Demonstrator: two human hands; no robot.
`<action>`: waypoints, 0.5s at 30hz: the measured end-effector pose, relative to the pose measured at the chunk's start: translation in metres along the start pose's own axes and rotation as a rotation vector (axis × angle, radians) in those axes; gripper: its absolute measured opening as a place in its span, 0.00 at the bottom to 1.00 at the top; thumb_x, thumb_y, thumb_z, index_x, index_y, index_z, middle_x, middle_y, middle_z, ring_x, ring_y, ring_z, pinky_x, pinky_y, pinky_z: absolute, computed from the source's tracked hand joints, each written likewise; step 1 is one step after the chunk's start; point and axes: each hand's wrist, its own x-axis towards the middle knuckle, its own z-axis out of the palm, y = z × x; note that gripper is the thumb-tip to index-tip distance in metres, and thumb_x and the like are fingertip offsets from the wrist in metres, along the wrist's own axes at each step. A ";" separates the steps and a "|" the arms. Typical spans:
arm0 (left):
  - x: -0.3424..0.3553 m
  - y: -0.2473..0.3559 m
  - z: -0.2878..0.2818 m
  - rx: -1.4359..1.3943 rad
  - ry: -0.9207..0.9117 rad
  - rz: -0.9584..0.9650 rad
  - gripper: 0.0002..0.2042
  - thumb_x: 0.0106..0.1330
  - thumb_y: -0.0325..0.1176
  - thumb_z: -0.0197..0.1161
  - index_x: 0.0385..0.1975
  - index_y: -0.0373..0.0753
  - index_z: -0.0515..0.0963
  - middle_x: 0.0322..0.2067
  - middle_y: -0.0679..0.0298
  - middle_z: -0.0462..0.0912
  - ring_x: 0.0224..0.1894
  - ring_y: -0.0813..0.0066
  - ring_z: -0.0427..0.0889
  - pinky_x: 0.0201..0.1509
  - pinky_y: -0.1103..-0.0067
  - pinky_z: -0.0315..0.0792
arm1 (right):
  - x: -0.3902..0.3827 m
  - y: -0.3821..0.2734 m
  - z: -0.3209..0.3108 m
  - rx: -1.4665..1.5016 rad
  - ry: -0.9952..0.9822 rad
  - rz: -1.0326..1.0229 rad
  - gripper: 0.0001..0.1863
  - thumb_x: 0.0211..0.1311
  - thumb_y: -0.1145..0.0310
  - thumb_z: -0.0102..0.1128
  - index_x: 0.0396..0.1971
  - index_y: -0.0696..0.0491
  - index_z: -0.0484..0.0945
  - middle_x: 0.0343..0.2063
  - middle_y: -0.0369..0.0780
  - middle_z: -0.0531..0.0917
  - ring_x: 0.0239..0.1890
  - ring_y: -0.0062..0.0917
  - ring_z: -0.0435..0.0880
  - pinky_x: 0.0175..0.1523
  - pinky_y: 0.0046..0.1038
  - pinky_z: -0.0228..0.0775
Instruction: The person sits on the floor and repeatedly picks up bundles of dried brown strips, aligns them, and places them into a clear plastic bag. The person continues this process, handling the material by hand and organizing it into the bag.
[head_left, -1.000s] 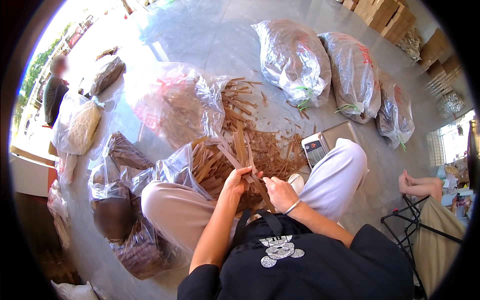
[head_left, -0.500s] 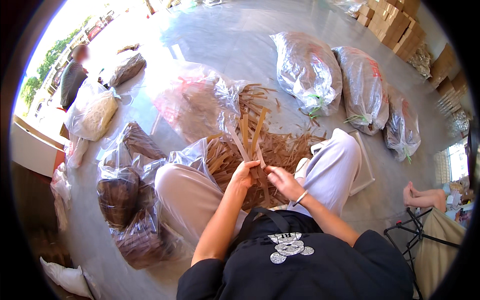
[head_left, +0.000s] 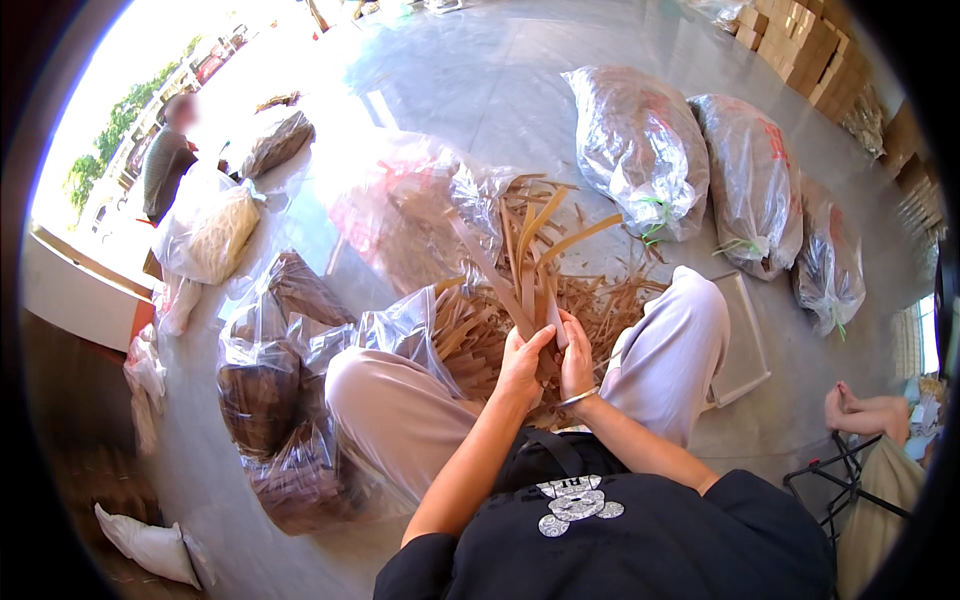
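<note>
1. Strips [head_left: 528,285], brown, long and flat, stand in a loose bundle between the person's two hands, in front of the body and over the gap between the knees; their upper ends fan out, some bending to the right.
2. Left hand [head_left: 521,364]: closed around the lower part of the bundle, thumb lying toward the right hand.
3. Right hand [head_left: 577,358]: cupped against the bundle's right side, fingers pointing up and close together, just beside the left hand; a pale bracelet [head_left: 578,397] circles its wrist.
4. Pile [head_left: 468,345] of similar brown strips: spread on the floor [head_left: 500,95] beneath and beyond the hands, reaching the mouth of a clear bag with red marking [head_left: 395,215] that lies on its side.
5. Clear bag with dark brown contents [head_left: 258,395]: beside the left knee [head_left: 375,385].
6. Three filled bags [head_left: 738,185]: lying in a row at the far right, with green ties [head_left: 655,217] at their near ends.
7. Pale-rimmed tray [head_left: 752,345]: on the floor just beyond the right knee [head_left: 690,310].
8. Another person [head_left: 165,170]: at the far left, near a bag with cream-coloured contents [head_left: 215,235].
9. Cardboard boxes [head_left: 800,45]: stacked at the upper right.
</note>
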 end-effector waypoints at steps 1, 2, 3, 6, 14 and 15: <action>0.001 0.007 0.000 0.026 -0.012 0.004 0.12 0.59 0.25 0.58 0.43 0.36 0.71 0.34 0.64 0.78 0.33 0.75 0.79 0.38 0.79 0.75 | -0.001 -0.004 0.001 0.086 0.002 0.034 0.23 0.67 0.54 0.40 0.54 0.55 0.65 0.47 0.39 0.73 0.51 0.23 0.70 0.55 0.25 0.60; 0.002 0.015 0.004 0.046 -0.029 0.009 0.12 0.59 0.25 0.58 0.43 0.36 0.70 0.34 0.64 0.78 0.32 0.76 0.79 0.37 0.79 0.75 | -0.003 -0.012 0.001 0.167 0.004 0.063 0.24 0.67 0.53 0.40 0.55 0.54 0.64 0.48 0.39 0.73 0.52 0.24 0.70 0.55 0.26 0.59; 0.000 0.023 0.011 0.058 -0.029 0.028 0.12 0.59 0.25 0.57 0.43 0.36 0.70 0.33 0.65 0.77 0.32 0.76 0.79 0.34 0.81 0.75 | -0.004 -0.016 0.000 0.248 0.006 0.093 0.25 0.66 0.52 0.41 0.56 0.53 0.63 0.49 0.40 0.72 0.53 0.25 0.69 0.56 0.28 0.59; 0.002 0.036 0.014 0.090 -0.101 0.107 0.12 0.59 0.25 0.58 0.43 0.36 0.70 0.31 0.65 0.77 0.29 0.78 0.78 0.30 0.83 0.73 | 0.004 -0.012 -0.018 0.232 -0.057 0.173 0.30 0.64 0.47 0.43 0.57 0.55 0.61 0.52 0.41 0.71 0.56 0.28 0.67 0.59 0.31 0.57; -0.008 0.027 0.002 0.204 -0.278 -0.224 0.15 0.58 0.24 0.62 0.44 0.36 0.71 0.35 0.64 0.76 0.36 0.74 0.78 0.35 0.78 0.74 | 0.032 -0.052 -0.015 0.123 -0.457 0.248 0.22 0.53 0.65 0.63 0.47 0.57 0.71 0.40 0.39 0.79 0.40 0.20 0.78 0.45 0.23 0.71; -0.008 0.026 0.002 0.174 -0.287 -0.310 0.14 0.58 0.24 0.62 0.44 0.36 0.71 0.34 0.64 0.77 0.37 0.73 0.79 0.36 0.77 0.74 | 0.034 -0.048 -0.016 0.095 -0.444 0.254 0.21 0.52 0.67 0.65 0.46 0.57 0.72 0.40 0.39 0.79 0.41 0.20 0.78 0.45 0.24 0.71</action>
